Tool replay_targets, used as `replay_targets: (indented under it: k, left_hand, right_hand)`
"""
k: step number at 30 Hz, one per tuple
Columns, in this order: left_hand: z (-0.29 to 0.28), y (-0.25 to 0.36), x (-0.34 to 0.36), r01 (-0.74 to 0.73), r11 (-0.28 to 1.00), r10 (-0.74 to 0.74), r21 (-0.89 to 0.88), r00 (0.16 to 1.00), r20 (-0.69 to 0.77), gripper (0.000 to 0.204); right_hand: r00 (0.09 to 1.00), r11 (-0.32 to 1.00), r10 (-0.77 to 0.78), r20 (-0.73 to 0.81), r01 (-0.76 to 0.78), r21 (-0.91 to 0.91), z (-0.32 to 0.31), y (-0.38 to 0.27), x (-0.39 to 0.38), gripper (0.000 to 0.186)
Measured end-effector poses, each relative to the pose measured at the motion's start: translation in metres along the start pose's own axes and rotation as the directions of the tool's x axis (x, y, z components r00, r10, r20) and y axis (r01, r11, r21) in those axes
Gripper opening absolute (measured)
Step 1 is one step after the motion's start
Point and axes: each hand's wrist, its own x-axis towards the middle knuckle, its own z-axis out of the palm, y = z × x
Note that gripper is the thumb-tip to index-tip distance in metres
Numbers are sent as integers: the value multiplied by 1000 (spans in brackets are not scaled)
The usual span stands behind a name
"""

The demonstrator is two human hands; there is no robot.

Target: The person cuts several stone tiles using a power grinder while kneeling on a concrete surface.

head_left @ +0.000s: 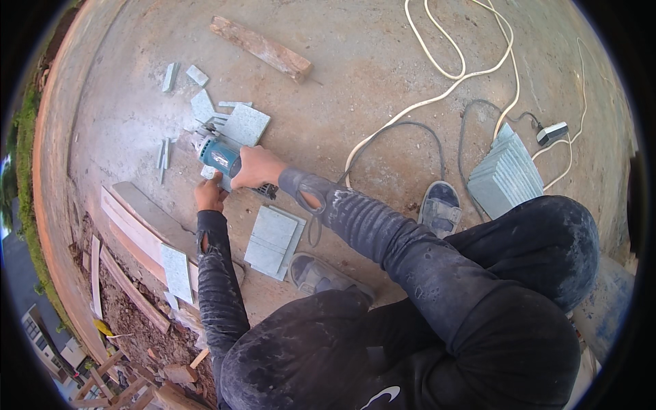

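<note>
My right hand (258, 167) is wrapped round the body of a teal handheld power cutter (220, 156). The cutter's front end points left, down at the pale green-grey tiles, and its blade is hard to make out. Just below the cutter, my left hand (210, 194) pinches the edge of a small tile piece (226, 183), partly hidden by fingers and tool. A squarish tile (247, 124) lies just beyond the cutter. Tile offcuts (202, 106) and thin strips (163, 153) are scattered round its front end, on dusty concrete.
Flat tiles (271, 239) lie near my left foot. A tile stack (504, 174) stands at right, beside a power socket block (552, 133). A cream cable (437, 98) and a dark cord (437, 140) cross the ground. A wood block (261, 49) lies far off; planks (133, 290) lie left.
</note>
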Motion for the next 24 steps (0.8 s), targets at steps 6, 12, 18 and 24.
replay_targets:
  k: [6, 12, 18, 24]
  left_hand:
    - [-1, -1, 2, -4, 1000, 4, 25, 1000, -9, 27]
    - [0, -1, 0, -18, 1000, 18, 1, 1000, 9, 28]
    - [1, -1, 1, -4, 1000, 4, 1, 1000, 0, 29]
    - [1, -1, 0, -9, 1000, 9, -15, 1000, -15, 27]
  right_hand:
    - [1000, 1000, 2, 4, -2, 3, 0, 1, -2, 75]
    - [1000, 1000, -13, -15, 13, 10, 2, 5, -5, 76]
    - [999, 1000, -8, -34, 9, 13, 5, 9, -9, 75]
    - [1000, 1000, 3, -13, -3, 1, 2, 7, -9, 76]
